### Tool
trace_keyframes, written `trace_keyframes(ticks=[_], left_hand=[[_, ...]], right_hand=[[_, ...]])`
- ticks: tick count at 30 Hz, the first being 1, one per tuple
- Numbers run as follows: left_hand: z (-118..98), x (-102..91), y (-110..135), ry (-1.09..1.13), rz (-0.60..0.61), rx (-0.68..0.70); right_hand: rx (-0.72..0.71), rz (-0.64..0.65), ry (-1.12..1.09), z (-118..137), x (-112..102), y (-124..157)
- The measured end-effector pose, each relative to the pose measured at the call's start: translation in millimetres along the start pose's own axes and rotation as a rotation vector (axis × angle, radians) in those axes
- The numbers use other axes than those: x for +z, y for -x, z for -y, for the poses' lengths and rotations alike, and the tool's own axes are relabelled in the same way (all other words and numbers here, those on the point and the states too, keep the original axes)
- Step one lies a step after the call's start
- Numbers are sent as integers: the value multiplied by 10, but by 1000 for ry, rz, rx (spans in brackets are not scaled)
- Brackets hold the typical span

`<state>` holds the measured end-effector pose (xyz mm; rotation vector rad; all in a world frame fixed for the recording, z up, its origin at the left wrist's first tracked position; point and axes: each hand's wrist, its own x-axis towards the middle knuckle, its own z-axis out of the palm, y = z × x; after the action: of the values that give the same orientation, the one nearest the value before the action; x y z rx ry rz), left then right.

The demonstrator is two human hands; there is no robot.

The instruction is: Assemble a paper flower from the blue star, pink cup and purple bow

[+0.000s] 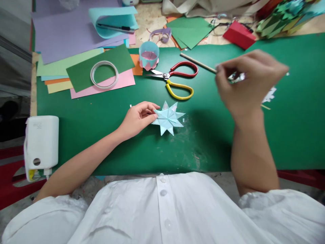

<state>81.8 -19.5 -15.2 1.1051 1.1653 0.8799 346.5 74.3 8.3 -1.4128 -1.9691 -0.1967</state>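
My left hand [139, 118] pinches the left point of a pale blue folded-paper star [167, 119] between thumb and fingers, low over the green mat. Raised at the right, my right hand [250, 81] is slightly blurred, with thumb and fingertips drawn together. A thin wooden stick [198, 62] runs up to those fingertips; whether they grip it or it passes behind them cannot be told. White scraps [269, 95] show partly behind this hand. Scissors [166, 76] with one red and one yellow handle lie spread between the hands, beyond the star.
A tape roll [104, 75] rests on stacked coloured paper [86, 64] at the left. Behind the scissors stands a small blue-and-pink paper cup [149, 56]. A white device [42, 142] is at the left edge. Green sheets [189, 30], a red box [239, 35] and paper flowers [284, 18] line the back.
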Motion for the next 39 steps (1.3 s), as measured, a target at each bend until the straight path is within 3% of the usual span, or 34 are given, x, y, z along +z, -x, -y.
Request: trace_keyframes(ticks=[3,5,7,16,19,21,24,27,29,33,39], left_hand=[[-10,-6,-5,2,10,-21],[-13,-10,-9,-4,13,-25],[-11,-13,-11,0,12,-19],[23,-32,-12,30,-6,3],[32,-28,-21,53,-17,2],[37,-24,-28,69,-23,12],[46,-21,-30,100,-30,44],[60,-21,-27,113,-38,70],[71,-19,-27,109,-45,82],[83,-12,-34,87,-59,104],[63,-9,-32,72,-40,138]], right_hand=[[359,164,490,-396,-48,-151],[566,251,664,-561,-80,-194],[661,298,703,-655,-99,-195],[689,430,546,-717,-84,-98],[638,356,533,-665,-96,-108],[539,238,420,-583,-81,-107],[443,122,-53,-318,-37,-43],[309,294,-567,118,-7,120],[274,466,-745,424,7,258],[291,591,-819,806,63,471],[457,640,-934,856,125,501]])
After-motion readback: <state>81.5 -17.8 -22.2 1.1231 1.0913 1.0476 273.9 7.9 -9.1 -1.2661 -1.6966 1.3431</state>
